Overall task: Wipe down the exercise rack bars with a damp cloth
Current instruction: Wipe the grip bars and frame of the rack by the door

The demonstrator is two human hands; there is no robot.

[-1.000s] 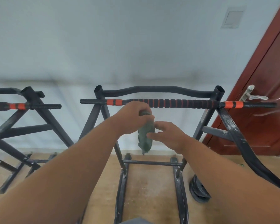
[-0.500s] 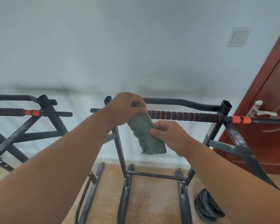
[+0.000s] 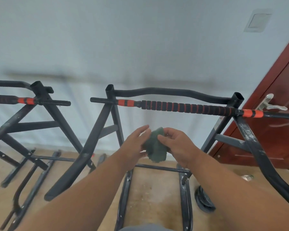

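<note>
Hidden, cropped and blurred parts around the hands

The cloth (image 3: 155, 147) is partly covered by the right hand (image 3: 177, 144) and the left hand (image 3: 135, 144), so its full shape cannot be told. Left of the hands, the second rack (image 3: 40, 104) is cut off by the picture's edge. Right of them, the padded bar (image 3: 187, 107) runs out of view, and the door (image 3: 277, 114) and its blurred handle (image 3: 269, 103) are cropped. Below the right forearm, a dark round thing (image 3: 203, 200) on the floor is half hidden and unidentifiable.
</note>
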